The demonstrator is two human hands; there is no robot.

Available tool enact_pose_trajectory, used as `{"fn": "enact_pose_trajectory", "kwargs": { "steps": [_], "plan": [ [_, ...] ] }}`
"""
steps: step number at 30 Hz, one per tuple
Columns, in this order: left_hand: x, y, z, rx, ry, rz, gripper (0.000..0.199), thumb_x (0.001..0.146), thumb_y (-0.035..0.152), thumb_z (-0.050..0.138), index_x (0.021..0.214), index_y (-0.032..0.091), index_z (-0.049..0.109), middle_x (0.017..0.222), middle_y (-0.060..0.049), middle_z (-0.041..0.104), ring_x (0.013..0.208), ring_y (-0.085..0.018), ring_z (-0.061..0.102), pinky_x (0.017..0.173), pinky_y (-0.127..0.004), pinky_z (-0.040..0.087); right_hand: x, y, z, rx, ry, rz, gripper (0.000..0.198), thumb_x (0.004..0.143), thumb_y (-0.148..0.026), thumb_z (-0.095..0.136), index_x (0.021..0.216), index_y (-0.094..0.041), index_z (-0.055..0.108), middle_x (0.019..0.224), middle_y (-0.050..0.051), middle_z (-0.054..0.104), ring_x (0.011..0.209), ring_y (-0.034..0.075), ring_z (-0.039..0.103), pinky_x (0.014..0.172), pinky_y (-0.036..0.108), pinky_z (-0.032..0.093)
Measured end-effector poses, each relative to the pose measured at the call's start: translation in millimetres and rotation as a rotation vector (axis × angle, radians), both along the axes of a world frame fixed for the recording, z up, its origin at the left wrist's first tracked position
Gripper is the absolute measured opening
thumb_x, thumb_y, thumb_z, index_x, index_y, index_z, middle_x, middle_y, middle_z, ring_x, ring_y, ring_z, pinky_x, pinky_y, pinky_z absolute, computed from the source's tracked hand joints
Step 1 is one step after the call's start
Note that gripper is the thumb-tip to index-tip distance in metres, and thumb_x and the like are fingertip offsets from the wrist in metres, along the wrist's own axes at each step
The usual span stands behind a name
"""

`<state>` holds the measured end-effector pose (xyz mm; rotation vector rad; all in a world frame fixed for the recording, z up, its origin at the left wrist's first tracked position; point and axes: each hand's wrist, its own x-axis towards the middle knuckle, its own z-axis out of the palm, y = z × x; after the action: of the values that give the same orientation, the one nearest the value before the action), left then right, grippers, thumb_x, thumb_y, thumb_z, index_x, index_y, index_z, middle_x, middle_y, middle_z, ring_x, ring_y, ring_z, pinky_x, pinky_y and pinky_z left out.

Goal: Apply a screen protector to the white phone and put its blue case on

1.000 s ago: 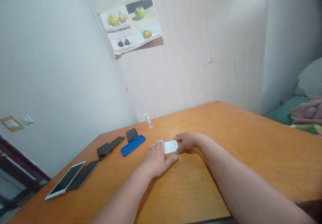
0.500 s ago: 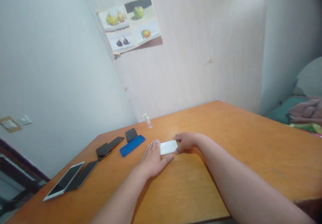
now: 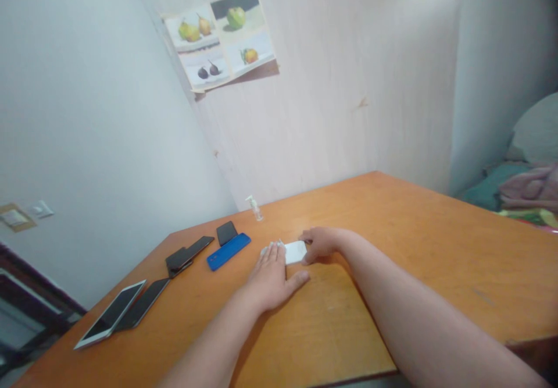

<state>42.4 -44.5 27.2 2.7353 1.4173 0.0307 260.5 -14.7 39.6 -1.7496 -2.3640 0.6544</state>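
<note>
A white, flat, rounded rectangle that looks like a phone (image 3: 296, 252) lies on the wooden table, its left part covered. My right hand (image 3: 320, 244) grips its right end between thumb and fingers. Across the left part my left hand (image 3: 271, 274) rests flat, fingers straight and thumb held apart on the table side. A small crumpled white bit, perhaps a tissue (image 3: 281, 242), peeks out at the left fingertips; most of it is hidden beneath them. To the left of my hands lies a blue phone (image 3: 229, 252), with a dark phone (image 3: 226, 233) touching its far side.
Further left on the table (image 3: 349, 318) are stacked dark phones (image 3: 178, 260), a black phone (image 3: 143, 305) and a white-framed tablet (image 3: 111, 314). A small clear pump bottle (image 3: 255, 209) stands near the wall. A fruit print (image 3: 222, 42) hangs above.
My left hand has slid to the right over the white phone, and the small white bit at its fingertips moved along. My right hand keeps its grip at the right end.
</note>
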Motion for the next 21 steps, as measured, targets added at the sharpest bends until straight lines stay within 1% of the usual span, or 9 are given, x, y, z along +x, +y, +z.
{"fn": "enact_pose_trajectory", "kwargs": {
  "steps": [2, 5, 7, 9, 13, 15, 17, 21],
  "plan": [
    [1.4, -4.9, -1.6, 0.004, -0.012, -0.015, 0.109, 0.082, 0.085, 0.030, 0.154, 0.004, 0.021, 0.161, -0.022, 0.017, 0.150, -0.036, 0.010, 0.123, -0.050, 0.015, -0.1, -0.3, 0.5, 0.004, -0.003, 0.003, 0.051, 0.061, -0.050, 0.078, 0.105, -0.026, 0.072, 0.102, 0.003, 0.073, 0.096, 0.024, 0.066, 0.076, 0.028, 0.046],
    [-4.6, -19.4, -3.0, -0.009, -0.014, -0.078, 0.106, 0.083, 0.084, 0.032, 0.156, 0.008, 0.020, 0.163, -0.017, 0.012, 0.151, -0.035, 0.006, 0.123, -0.049, 0.016, -0.6, -0.6, 1.8, 0.004, -0.008, 0.002, 0.050, 0.060, -0.051, 0.078, 0.102, -0.025, 0.072, 0.102, 0.003, 0.073, 0.095, 0.024, 0.066, 0.075, 0.027, 0.046],
    [-6.9, -23.8, -2.0, -0.025, -0.006, -0.105, 0.105, 0.083, 0.083, 0.033, 0.156, 0.009, 0.020, 0.163, -0.016, 0.011, 0.151, -0.034, 0.007, 0.123, -0.049, 0.016, -0.8, -0.3, 2.2, 0.000, -0.010, -0.002, 0.049, 0.060, -0.052, 0.079, 0.100, -0.025, 0.073, 0.101, 0.003, 0.074, 0.094, 0.025, 0.066, 0.073, 0.027, 0.046],
    [-3.0, -19.7, -0.2, -0.031, -0.006, -0.111, 0.104, 0.084, 0.083, 0.032, 0.156, 0.009, 0.021, 0.163, -0.017, 0.014, 0.151, -0.034, 0.009, 0.123, -0.049, 0.017, -0.8, 0.5, 1.6, -0.004, -0.009, -0.004, 0.050, 0.060, -0.053, 0.078, 0.100, -0.024, 0.073, 0.101, 0.004, 0.074, 0.093, 0.025, 0.066, 0.073, 0.028, 0.046],
    [16.8, -1.1, 2.4, -0.029, -0.025, -0.090, 0.106, 0.083, 0.084, 0.031, 0.155, 0.007, 0.023, 0.162, -0.019, 0.019, 0.150, -0.035, 0.013, 0.122, -0.048, 0.018, -0.2, 2.9, -2.2, 0.006, -0.001, 0.011, 0.052, 0.061, -0.051, 0.077, 0.106, -0.025, 0.072, 0.103, 0.003, 0.074, 0.097, 0.025, 0.065, 0.077, 0.028, 0.045],
    [22.7, 0.8, 2.9, -0.028, -0.029, -0.077, 0.107, 0.082, 0.084, 0.032, 0.154, 0.005, 0.024, 0.161, -0.020, 0.020, 0.150, -0.036, 0.014, 0.122, -0.048, 0.018, 0.1, 3.9, -3.8, 0.012, 0.001, 0.020, 0.052, 0.061, -0.050, 0.077, 0.107, -0.026, 0.071, 0.103, 0.003, 0.074, 0.098, 0.025, 0.065, 0.077, 0.028, 0.045],
    [21.6, -5.7, 3.0, -0.026, -0.031, -0.080, 0.108, 0.082, 0.084, 0.032, 0.154, 0.005, 0.023, 0.162, -0.020, 0.018, 0.150, -0.036, 0.012, 0.122, -0.048, 0.017, 0.2, 4.5, -4.5, 0.018, -0.001, 0.019, 0.053, 0.060, -0.052, 0.077, 0.106, -0.027, 0.072, 0.102, 0.003, 0.074, 0.098, 0.025, 0.065, 0.076, 0.028, 0.045],
    [9.1, -23.7, 3.4, -0.037, -0.013, -0.120, 0.107, 0.082, 0.084, 0.034, 0.156, 0.008, 0.020, 0.163, -0.017, 0.012, 0.151, -0.034, 0.009, 0.123, -0.048, 0.017, 0.2, 4.7, -3.9, 0.017, -0.006, -0.001, 0.052, 0.058, -0.054, 0.077, 0.101, -0.025, 0.073, 0.099, 0.003, 0.074, 0.093, 0.025, 0.066, 0.071, 0.028, 0.045]
  ]
}}
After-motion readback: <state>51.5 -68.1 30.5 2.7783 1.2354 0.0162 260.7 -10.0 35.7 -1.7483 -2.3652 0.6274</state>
